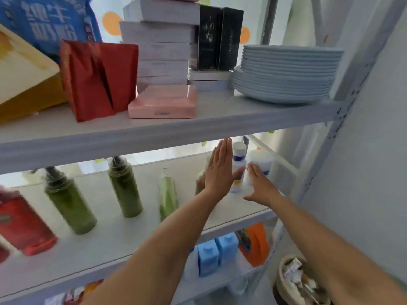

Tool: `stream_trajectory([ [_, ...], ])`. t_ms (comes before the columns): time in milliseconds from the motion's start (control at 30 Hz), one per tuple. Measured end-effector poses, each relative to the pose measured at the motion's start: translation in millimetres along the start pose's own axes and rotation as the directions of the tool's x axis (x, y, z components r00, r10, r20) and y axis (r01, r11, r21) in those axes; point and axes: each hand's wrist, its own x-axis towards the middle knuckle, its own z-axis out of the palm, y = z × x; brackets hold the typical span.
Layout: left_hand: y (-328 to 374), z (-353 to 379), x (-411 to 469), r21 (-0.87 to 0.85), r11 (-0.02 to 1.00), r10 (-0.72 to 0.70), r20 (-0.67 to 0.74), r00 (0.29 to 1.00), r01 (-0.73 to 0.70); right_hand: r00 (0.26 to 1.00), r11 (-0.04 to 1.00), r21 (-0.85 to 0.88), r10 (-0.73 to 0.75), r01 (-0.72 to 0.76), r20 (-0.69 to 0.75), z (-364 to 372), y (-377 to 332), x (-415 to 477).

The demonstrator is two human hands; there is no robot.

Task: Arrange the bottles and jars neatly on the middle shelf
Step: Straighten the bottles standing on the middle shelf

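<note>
Both hands are up at the far right end of the middle shelf (132,234). Her left hand (220,170) is flat and fully open, palm turned rightward, gripping nothing; the right hand (262,186) is also spread open, palm down, holding nothing.

Biggest risk, I'd say, is the white tub (261,161) at one o'clock from the right hand: a sideways shove could send it off the shelf's open right end. Next, the tall white bottle (239,166), standing between the two hands and seemingly touched by the left thumb, looks tippy if squeezed unevenly. A brownish jar sits mostly hidden behind the left palm. Green bottles (125,188) stand well apart at nine o'clock.
</note>
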Motion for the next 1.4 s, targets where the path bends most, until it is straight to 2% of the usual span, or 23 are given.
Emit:
stream_trajectory([
  [67,10,11,12,0.144,0.989,-0.017,-0.044,0.999,0.023,0.999,0.999,0.006,-0.038,0.038,0.001,-7,24,16],
  [133,16,21,21,0.261,0.959,-0.081,-0.131,0.988,0.113,0.998,0.998,-0.007,-0.063,0.063,0.017,-14,43,27],
  [233,18,28,27,0.266,0.931,-0.219,-0.144,0.965,0.251,0.995,0.995,-0.022,-0.092,0.093,0.049,-22,69,44],
  [400,20,34,25,0.349,0.893,-0.247,-0.152,0.957,0.286,0.988,0.989,0.023,-0.15,0.149,0.037,-28,89,69],
  [467,24,37,26,0.404,0.879,-0.19,-0.19,0.963,0.253,0.986,0.987,0.027,-0.158,0.157,0.058,-31,93,76],
  [567,30,47,22,0.47,0.881,0.041,-0.208,0.977,0.063,0.98,0.982,0.02,-0.189,0.188,0.061,-30,99,87],
  [633,37,56,19,0.466,0.884,0.14,-0.205,0.969,-0.029,0.976,0.978,0.013,-0.207,0.207,0.067,-27,103,94],
  [700,43,66,18,0.398,0.917,0.095,-0.204,0.974,-0.006,0.971,0.972,-0.026,-0.231,0.233,0.056,-24,107,100],
  [767,49,72,19,0.235,0.96,-0.109,-0.184,0.977,0.151,0.966,0.964,-0.07,-0.255,0.257,0.039,-22,111,104],
  [867,50,79,23,0.072,0.871,-0.474,-0.132,0.871,0.485,0.959,0.956,-0.084,-0.275,0.28,0.071,-24,116,111],
  [967,45,84,32,-0.006,0.753,-0.658,-0.037,0.753,0.658,0.949,0.953,-0.022,-0.299,0.302,0.102,-29,117,117],
  [1067,38,89,45,-0.172,0.664,-0.719,0.119,0.684,0.728,0.932,0.939,0.01,-0.342,0.344,0.116,-38,117,119],
  [1167,37,92,57,-0.294,0.638,-0.707,0.142,0.693,0.711,0.932,0.937,-0.052,-0.337,0.347,0.135,-47,121,121],
  [1400,32,94,66,-0.295,0.631,-0.719,0.127,0.684,0.718,0.962,0.946,-0.178,-0.269,0.271,0.036,-47,114,117],
])
